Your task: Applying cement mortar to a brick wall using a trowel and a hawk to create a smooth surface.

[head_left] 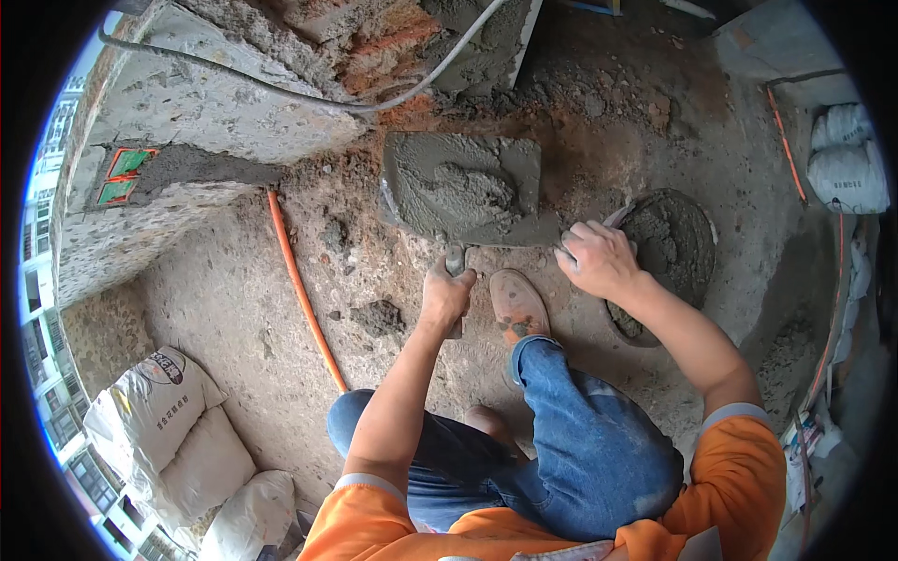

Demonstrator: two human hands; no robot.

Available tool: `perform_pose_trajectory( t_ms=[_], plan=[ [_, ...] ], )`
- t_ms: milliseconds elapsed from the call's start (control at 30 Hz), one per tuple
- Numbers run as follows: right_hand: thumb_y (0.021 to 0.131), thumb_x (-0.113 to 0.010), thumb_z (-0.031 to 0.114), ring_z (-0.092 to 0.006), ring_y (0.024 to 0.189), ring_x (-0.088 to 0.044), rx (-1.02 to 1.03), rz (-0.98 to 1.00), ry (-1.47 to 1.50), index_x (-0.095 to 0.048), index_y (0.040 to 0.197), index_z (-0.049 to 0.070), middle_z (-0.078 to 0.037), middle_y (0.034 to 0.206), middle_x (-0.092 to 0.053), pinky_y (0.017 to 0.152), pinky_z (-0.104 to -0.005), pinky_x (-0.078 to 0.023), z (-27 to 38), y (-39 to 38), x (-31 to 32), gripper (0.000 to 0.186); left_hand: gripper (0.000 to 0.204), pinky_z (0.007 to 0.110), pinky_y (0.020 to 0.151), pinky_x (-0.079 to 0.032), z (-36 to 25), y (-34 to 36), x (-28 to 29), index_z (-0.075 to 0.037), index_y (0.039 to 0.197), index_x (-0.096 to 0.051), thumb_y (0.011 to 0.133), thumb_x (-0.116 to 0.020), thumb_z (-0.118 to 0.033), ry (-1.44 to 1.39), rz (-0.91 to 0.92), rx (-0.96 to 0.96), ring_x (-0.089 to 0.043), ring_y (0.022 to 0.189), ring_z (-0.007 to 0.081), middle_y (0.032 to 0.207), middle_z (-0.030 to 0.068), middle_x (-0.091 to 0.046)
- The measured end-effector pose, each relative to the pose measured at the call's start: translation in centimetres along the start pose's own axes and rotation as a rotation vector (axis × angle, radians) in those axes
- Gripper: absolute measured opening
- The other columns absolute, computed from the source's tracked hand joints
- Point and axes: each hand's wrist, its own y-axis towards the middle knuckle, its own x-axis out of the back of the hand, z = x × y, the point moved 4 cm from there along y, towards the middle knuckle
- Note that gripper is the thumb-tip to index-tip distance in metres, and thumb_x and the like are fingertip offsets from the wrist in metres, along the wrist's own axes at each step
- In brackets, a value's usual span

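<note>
A rectangular board (395, 201) loaded with wet grey mortar (472, 192) lies level in front of me. At its near edge my left hand (446, 297) is closed round a short grey handle (456, 259) that points toward the board. My right hand (601, 259) is closed between the board's right corner and the left rim of a round dark bucket. What its fingers grip is hidden. The bucket (708, 271) stands to the right, with grey mortar (655, 234) inside it.
An orange conduit (301, 290) runs along the rough floor at left. Mortar clumps (378, 318) lie near my left arm. White sacks (154, 402) are stacked lower left, and more sacks (847, 173) stand far right. A grey hose (253, 82) crosses above a broken wall with green-and-orange boxes (129, 164).
</note>
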Motion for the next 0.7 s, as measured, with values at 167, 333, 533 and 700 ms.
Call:
perform_pose_trajectory(
  t_ms=[167,333,533,700],
  plan=[
    [0.081,-0.066,0.02,-0.0301,0.078,-0.063,0.042,-0.181,-0.029,-0.062,0.073,0.004,-0.011,0.082,-0.061,0.063,-0.0428,-0.053,1.6,3.4,3.9,0.019,0.037,0.043,0.069,-0.052,0.1,-2.7,1.1,0.005,0.104,-0.058,0.078,-0.065,-0.02,0.345,-0.052,-0.315,-0.066,0.073,0.0367,0.079,0.0236,-0.066],
    [0.083,-0.067,0.022,-0.0346,0.071,-0.064,-0.267,-0.148,0.46,-0.064,0.079,0.001,-0.015,0.078,-0.063,0.063,-0.0444,-0.051,1.5,4.2,1.7,0.022,0.037,0.045,0.078,-0.051,-0.5,0.8,0.6,0.001,0.105,-0.061,0.075,-0.067,-0.021,0.418,-0.065,-0.346,-0.064,0.09,0.0427,0.089,0.0284,-0.065],
    [0.078,-0.069,0.02,-0.0278,0.076,-0.061,0.043,-0.207,-0.061,-0.064,0.074,0.005,-0.008,0.076,-0.058,0.062,-0.0408,-0.051,-1.3,3.3,5.7,0.016,0.038,0.047,0.076,-0.051,-3.2,1.0,3.8,-0.001,0.107,-0.061,0.075,-0.066,-0.021,0.427,-0.121,-0.37,-0.064,0.085,0.043,0.086,0.027,-0.066],
    [0.067,-0.073,0.01,-0.025,0.076,-0.059,0.268,-0.433,-0.042,-0.063,0.077,0.004,-0.005,0.082,-0.058,0.065,-0.0387,-0.051,-1.7,5.8,7.2,0.016,0.034,0.051,0.07,-0.053,-4.7,-1.6,4.3,-0.005,0.103,-0.054,0.079,-0.068,-0.024,0.917,-0.15,-0.478,-0.065,0.077,0.0417,0.079,0.0233,-0.066]
  ],
)
